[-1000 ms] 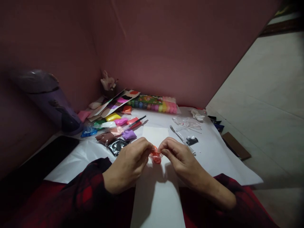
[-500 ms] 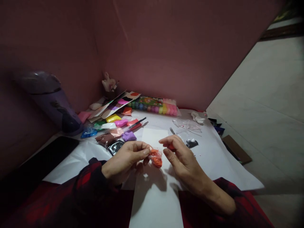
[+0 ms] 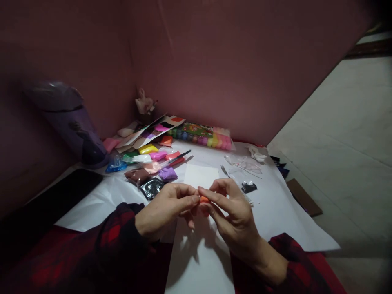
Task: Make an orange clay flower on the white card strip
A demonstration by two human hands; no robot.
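Note:
Between both hands, above a white strip (image 3: 200,253), is a small packet of orange clay (image 3: 204,199), mostly covered by fingers. My left hand (image 3: 173,204) pinches its left side between thumb and forefinger. From the right, my right hand (image 3: 234,210) closes its thumb and fingers on the same packet. Left of the hands lie a black clay packet (image 3: 152,188), a purple one (image 3: 168,174) and a brown one (image 3: 136,176). A fork (image 3: 225,170) rests just beyond my right hand.
A purple bottle (image 3: 75,126) stands at the left near a black flat object (image 3: 65,192). At the back lie colour cards (image 3: 153,131) and a tray of coloured clay (image 3: 202,135). Clear plastic (image 3: 243,162) and black scraps (image 3: 249,187) are on the right.
My right hand has moved left and closed on the orange packet, which was held by my left hand alone. The view has shifted slightly.

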